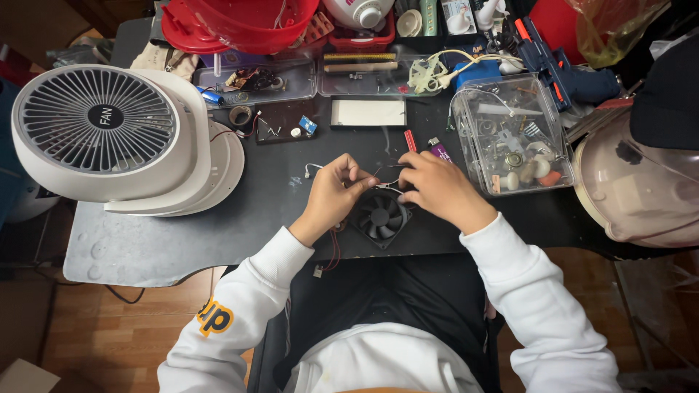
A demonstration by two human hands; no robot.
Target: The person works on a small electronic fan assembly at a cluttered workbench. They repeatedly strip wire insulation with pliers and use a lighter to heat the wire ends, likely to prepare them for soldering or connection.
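Both hands pinch thin wires just above a small black cooling fan [381,217] lying on the dark tabletop [182,233] — the left hand [335,195] grips one lead, the right hand [435,188] another. Judging by this, the wire ends are being joined, which calls for steady fingertip work. Right of the fan stands a clear parts box [510,135]; left, a large white desk fan [109,135] — neither crowds the hands.

Black small fan [381,216] on dark grey tabletop [182,233] — white desk fan [109,135], grey grille; red bowl [240,22]; white sleeves — orange print.
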